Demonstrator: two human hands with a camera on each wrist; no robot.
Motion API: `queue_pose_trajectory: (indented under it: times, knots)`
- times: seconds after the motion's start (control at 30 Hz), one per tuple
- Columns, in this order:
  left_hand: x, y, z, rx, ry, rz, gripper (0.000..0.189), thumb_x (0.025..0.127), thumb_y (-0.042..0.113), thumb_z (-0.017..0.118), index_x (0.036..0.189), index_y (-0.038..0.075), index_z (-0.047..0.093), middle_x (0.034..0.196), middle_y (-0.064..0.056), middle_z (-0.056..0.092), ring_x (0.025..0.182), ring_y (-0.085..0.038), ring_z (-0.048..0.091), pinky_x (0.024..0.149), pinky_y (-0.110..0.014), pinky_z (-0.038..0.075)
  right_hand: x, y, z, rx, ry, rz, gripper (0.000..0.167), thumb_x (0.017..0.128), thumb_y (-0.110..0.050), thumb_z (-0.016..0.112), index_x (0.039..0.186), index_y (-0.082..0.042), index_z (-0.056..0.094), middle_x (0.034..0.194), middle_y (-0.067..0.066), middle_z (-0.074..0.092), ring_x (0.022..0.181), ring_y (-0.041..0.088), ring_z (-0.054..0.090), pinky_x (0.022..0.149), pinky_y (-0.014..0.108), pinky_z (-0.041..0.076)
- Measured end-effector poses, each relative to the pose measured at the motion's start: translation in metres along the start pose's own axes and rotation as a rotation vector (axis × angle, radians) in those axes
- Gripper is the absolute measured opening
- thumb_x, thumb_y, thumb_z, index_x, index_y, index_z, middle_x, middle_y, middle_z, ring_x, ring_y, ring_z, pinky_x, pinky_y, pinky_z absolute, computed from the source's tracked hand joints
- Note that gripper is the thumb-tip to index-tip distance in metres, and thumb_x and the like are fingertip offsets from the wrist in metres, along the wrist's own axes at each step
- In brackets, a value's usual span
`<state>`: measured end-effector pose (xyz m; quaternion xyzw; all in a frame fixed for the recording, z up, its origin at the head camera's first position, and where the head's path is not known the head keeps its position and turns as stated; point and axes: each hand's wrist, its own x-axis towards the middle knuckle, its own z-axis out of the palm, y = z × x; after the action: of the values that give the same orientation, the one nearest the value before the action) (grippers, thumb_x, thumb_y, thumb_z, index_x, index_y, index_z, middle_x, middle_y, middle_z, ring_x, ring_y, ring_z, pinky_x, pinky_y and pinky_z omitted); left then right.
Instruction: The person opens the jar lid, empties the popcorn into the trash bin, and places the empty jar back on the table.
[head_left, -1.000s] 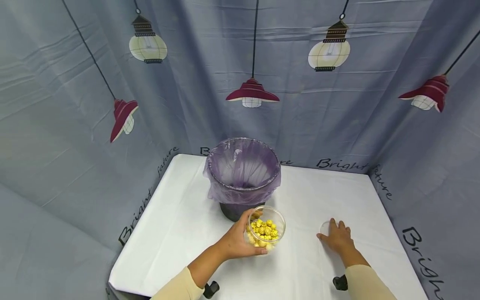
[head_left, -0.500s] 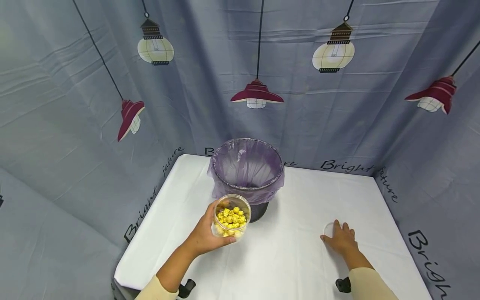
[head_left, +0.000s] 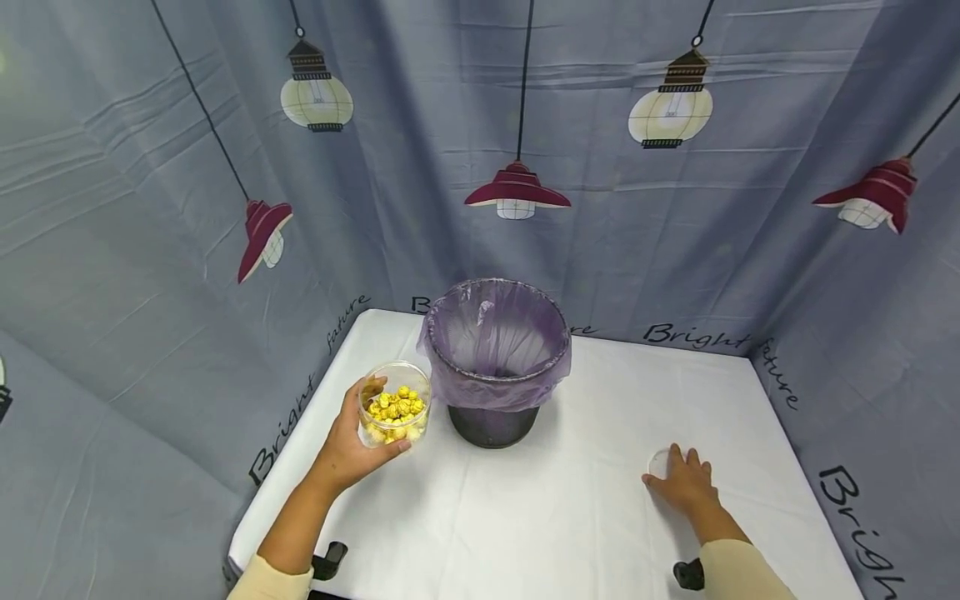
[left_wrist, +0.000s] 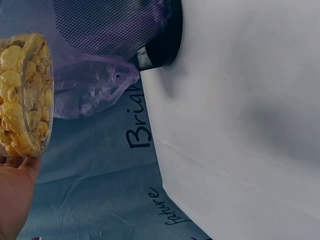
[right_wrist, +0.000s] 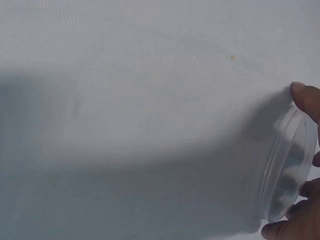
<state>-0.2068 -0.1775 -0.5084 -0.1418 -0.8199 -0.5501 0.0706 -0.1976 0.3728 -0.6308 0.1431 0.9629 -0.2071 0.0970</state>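
Observation:
A clear round plastic tub (head_left: 395, 406), partly filled with yellow popcorn (head_left: 396, 406), is in my left hand (head_left: 348, 446). The thumb and fingers wrap its side; the tub is held over the left part of the table, just left of the bin, its mouth tilted toward the head camera. In the left wrist view the popcorn (left_wrist: 14, 95) shows through the tub wall. My right hand (head_left: 686, 485) lies over a clear plastic lid (head_left: 659, 463) on the table's right side, gripping its rim. The right wrist view shows the lid (right_wrist: 285, 170) between thumb and fingers.
A dark mesh bin (head_left: 491, 427) with a purple bag liner (head_left: 491, 333) stands at the back middle of the white table (head_left: 540, 517). A grey-blue curtain (head_left: 420, 125) printed with lamps surrounds the table. A tiny yellowish speck (right_wrist: 232, 57) lies on the cloth.
My left hand has carried the tub of popcorn leftward, passing in front of the bin to its left side. My right hand has stayed on the lid.

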Motion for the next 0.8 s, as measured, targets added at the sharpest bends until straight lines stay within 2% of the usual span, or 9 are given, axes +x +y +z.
queue_pose_trajectory:
  times: [0.07,0.17,0.27,0.33,0.43,0.5,0.57,0.67,0.8]
  knots:
    - [-0.003,-0.001,0.001,-0.005,-0.004,-0.008,0.106,0.068,0.025,0.093,0.152,0.019,0.029,0.154,-0.010,0.038,0.142,-0.033,0.035,0.113,-0.061,0.028,0.001,-0.010,-0.006,-0.019,0.005,-0.005,0.101,0.089,-0.047,0.069,0.151,0.013,0.016,0.152,0.043,0.006,0.137,0.066,0.003,0.103,0.081,0.015]
    - [-0.006,-0.003,0.004,-0.006,-0.010,-0.013,0.105,0.068,0.027,0.093,0.151,0.020,0.029,0.154,-0.009,0.037,0.142,-0.033,0.035,0.113,-0.061,0.028,0.007,-0.038,-0.020,-0.005,0.050,-0.069,0.096,0.092,-0.048,0.063,0.152,0.012,0.018,0.155,0.040,0.005,0.139,0.065,0.001,0.106,0.079,0.013]
    - [-0.008,-0.007,0.007,0.005,-0.003,-0.015,0.104,0.068,0.028,0.093,0.151,0.022,0.031,0.153,-0.007,0.039,0.142,-0.032,0.036,0.113,-0.060,0.028,0.017,-0.082,-0.044,0.079,0.104,-0.163,0.083,0.099,-0.044,0.053,0.153,0.009,0.020,0.157,0.036,0.012,0.142,0.059,0.013,0.111,0.071,0.019]
    - [-0.009,-0.008,0.008,0.003,0.000,-0.014,0.104,0.067,0.028,0.093,0.150,0.022,0.031,0.152,-0.006,0.040,0.141,-0.032,0.036,0.113,-0.061,0.027,0.023,-0.116,-0.063,0.186,0.106,-0.207,0.075,0.104,-0.044,0.046,0.155,0.005,0.021,0.159,0.031,0.019,0.143,0.053,0.023,0.113,0.064,0.025]
    - [-0.010,-0.009,0.009,0.000,0.003,-0.019,0.105,0.067,0.029,0.093,0.150,0.022,0.031,0.152,-0.005,0.041,0.141,-0.031,0.036,0.113,-0.061,0.027,0.029,-0.164,-0.089,0.381,0.062,-0.262,0.070,0.106,-0.048,0.037,0.156,0.001,0.025,0.157,0.026,0.031,0.139,0.045,0.039,0.108,0.055,0.040]
    - [-0.010,-0.010,0.009,-0.010,0.001,-0.021,0.105,0.067,0.028,0.093,0.151,0.022,0.030,0.152,-0.005,0.041,0.142,-0.032,0.035,0.113,-0.061,0.027,0.030,-0.191,-0.103,0.498,0.006,-0.301,0.070,0.106,-0.049,0.037,0.156,0.000,0.027,0.157,0.023,0.034,0.137,0.043,0.044,0.103,0.051,0.046]
    - [-0.010,-0.011,0.008,-0.016,0.001,-0.025,0.106,0.067,0.028,0.093,0.151,0.022,0.029,0.152,-0.005,0.041,0.142,-0.032,0.035,0.114,-0.061,0.027,0.030,-0.212,-0.112,0.570,-0.038,-0.333,0.069,0.106,-0.048,0.039,0.155,0.000,0.030,0.154,0.022,0.038,0.133,0.041,0.049,0.098,0.047,0.051]
    - [-0.010,-0.013,0.007,-0.013,0.004,-0.027,0.107,0.067,0.029,0.093,0.152,0.022,0.028,0.153,-0.006,0.040,0.143,-0.033,0.035,0.114,-0.062,0.027,0.030,-0.235,-0.122,0.619,-0.079,-0.350,0.066,0.106,-0.044,0.042,0.154,0.000,0.031,0.153,0.022,0.041,0.133,0.039,0.050,0.096,0.046,0.053]
    - [-0.009,-0.013,0.004,0.011,0.015,-0.040,0.110,0.066,0.032,0.093,0.153,0.021,0.027,0.154,-0.007,0.039,0.143,-0.033,0.034,0.114,-0.062,0.027,0.033,-0.249,-0.124,0.633,-0.078,-0.340,0.061,0.107,-0.033,0.045,0.156,-0.001,0.027,0.152,0.024,0.041,0.133,0.040,0.049,0.091,0.043,0.055]
